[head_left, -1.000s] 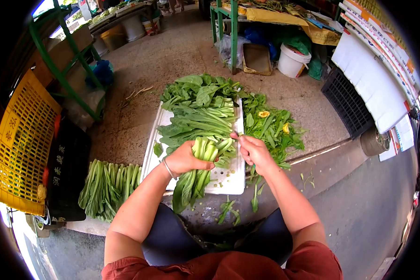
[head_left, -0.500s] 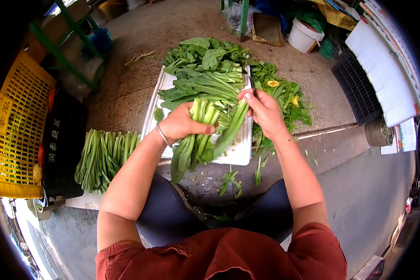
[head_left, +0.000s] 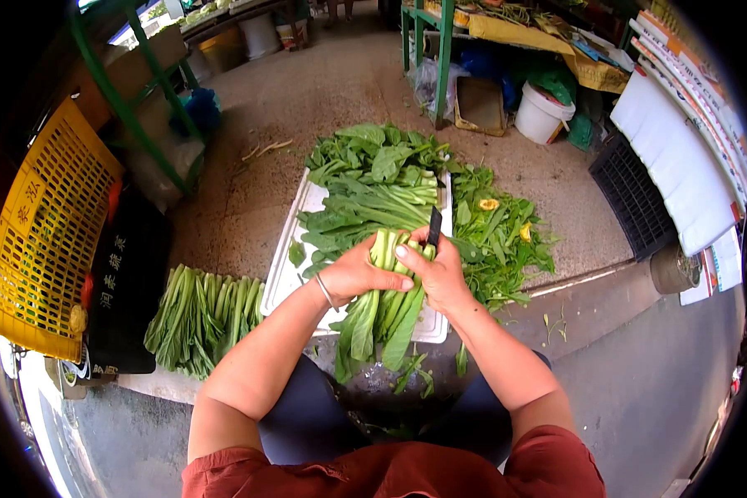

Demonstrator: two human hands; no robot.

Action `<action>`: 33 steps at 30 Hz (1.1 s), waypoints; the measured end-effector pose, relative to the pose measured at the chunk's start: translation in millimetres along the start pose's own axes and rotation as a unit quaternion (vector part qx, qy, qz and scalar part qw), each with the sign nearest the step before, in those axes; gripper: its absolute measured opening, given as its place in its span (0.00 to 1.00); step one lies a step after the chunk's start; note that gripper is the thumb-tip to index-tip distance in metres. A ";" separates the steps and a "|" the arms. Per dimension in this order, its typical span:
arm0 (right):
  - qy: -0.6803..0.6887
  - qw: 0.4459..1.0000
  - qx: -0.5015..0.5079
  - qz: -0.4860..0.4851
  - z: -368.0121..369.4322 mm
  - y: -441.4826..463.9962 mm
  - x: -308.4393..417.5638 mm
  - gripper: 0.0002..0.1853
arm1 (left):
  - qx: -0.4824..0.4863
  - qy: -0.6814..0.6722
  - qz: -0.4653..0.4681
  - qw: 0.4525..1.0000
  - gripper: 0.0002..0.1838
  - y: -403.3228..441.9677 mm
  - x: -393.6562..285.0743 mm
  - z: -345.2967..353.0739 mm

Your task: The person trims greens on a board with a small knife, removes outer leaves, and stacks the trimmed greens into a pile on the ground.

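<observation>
My left hand (head_left: 358, 274) is closed round a bunch of leafy green stalks (head_left: 375, 319), pale cut ends up and leaves hanging toward me. Against the right side of this bunch, my right hand (head_left: 436, 275) is closed on a small knife, its dark blade (head_left: 435, 226) pointing up past the fingers; the handle is hidden. The right thumb presses on the stalk ends. Beneath both hands is a white board (head_left: 279, 278), with more leafy greens (head_left: 365, 203) piled on its far part.
Trimmed leaves (head_left: 502, 241) lie heaped right of the board. A row of bundled greens (head_left: 207, 319) sits at left, beside a black crate (head_left: 129, 290) and a yellow crate (head_left: 46, 232). A white bucket (head_left: 544, 114), a black basket (head_left: 635, 199) and white foam boxes (head_left: 672, 158) stand at right.
My right hand has brought its single stalk leftward against the bunch, and the two hands now meet. The knife blade has come into clearer sight. The view has tilted up.
</observation>
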State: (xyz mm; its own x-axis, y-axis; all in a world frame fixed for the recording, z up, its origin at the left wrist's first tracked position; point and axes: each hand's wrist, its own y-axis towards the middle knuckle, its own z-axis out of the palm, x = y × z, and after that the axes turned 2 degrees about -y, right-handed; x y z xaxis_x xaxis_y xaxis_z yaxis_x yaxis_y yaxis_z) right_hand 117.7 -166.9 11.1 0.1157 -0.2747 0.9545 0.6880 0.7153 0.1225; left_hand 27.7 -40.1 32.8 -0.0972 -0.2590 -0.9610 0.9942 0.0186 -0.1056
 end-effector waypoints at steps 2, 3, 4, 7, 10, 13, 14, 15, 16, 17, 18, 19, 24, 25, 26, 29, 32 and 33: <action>0.018 1.000 0.001 0.005 0.9 -3.3 2.3 0.17 | 0.037 -0.026 -0.023 0.999 0.33 -3.8 -9.0 5.8; 0.031 1.000 -0.005 0.004 1.2 -4.2 -2.2 0.17 | 0.033 -0.038 -0.056 0.997 0.33 -6.2 -11.7 7.5; 0.044 0.999 -0.011 0.005 1.6 -2.6 -6.0 0.18 | 0.041 -0.043 -0.065 0.996 0.32 -6.4 -9.9 7.2; 0.092 0.994 0.016 0.053 2.2 -2.8 -0.5 0.23 | 0.051 -0.083 -0.085 0.992 0.30 -7.2 -11.1 8.8; 0.116 0.977 0.159 0.078 2.0 -7.0 15.9 0.27 | 0.078 -0.090 -0.134 0.984 0.30 -7.2 -5.0 5.7; 0.092 0.975 0.181 0.085 -1.8 -8.1 18.7 0.25 | 0.100 -0.161 -0.184 0.965 0.31 -11.5 -3.1 7.0; 0.071 0.976 0.183 0.099 -3.2 -8.1 19.1 0.24 | 0.100 -0.162 -0.183 0.964 0.31 -9.8 -2.4 8.3; 0.063 0.983 0.150 0.089 -1.7 -9.1 20.4 0.21 | 0.088 -0.120 -0.149 0.978 0.32 -6.4 -1.2 10.8; 0.063 0.982 0.151 0.091 -3.1 -7.9 20.7 0.21 | 0.075 -0.078 -0.114 0.988 0.32 -3.4 0.2 12.3; 0.054 0.987 0.128 0.078 -7.2 -4.2 21.2 0.19 | 0.060 -0.023 -0.099 0.993 0.34 0.8 2.5 9.8; 0.045 0.991 0.106 0.068 -11.5 -0.4 21.9 0.18 | 0.002 0.086 -0.073 0.994 0.39 7.7 8.4 5.7; 0.027 0.998 0.038 0.053 -14.5 3.7 24.2 0.16 | -0.016 0.097 -0.064 0.993 0.43 11.5 7.1 5.1; 0.107 0.981 -0.160 0.000 -19.5 11.8 30.1 0.15 | -0.210 0.520 0.148 0.815 0.56 2.3 16.4 32.5; 0.105 0.982 -0.158 0.003 -15.6 11.5 32.0 0.17 | -0.226 0.506 0.162 0.817 0.52 2.7 21.8 36.6; 0.102 0.982 -0.159 0.001 -12.3 9.1 34.5 0.19 | -0.238 0.494 0.182 0.816 0.48 3.2 22.6 38.9; 0.017 0.987 -0.155 -0.036 -5.4 6.8 39.7 0.24 | -0.180 0.358 0.120 0.908 0.34 3.3 12.6 31.6; -0.092 0.992 -0.078 -0.028 -10.5 4.9 49.1 0.26 | -0.198 0.330 0.129 0.914 0.32 2.0 13.3 23.7; -0.105 0.991 -0.070 -0.036 -16.6 8.2 43.7 0.30 | -0.194 0.314 0.115 0.922 0.31 -3.4 7.0 21.6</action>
State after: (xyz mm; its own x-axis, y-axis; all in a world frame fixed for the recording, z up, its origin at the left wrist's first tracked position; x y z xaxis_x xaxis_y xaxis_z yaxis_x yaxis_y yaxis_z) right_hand 140.4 -183.7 49.4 -0.0784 -0.1709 0.9822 0.7833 0.5988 0.1667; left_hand 24.6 -62.9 31.9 -0.0137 0.4029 -0.9151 0.9122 0.3798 0.1536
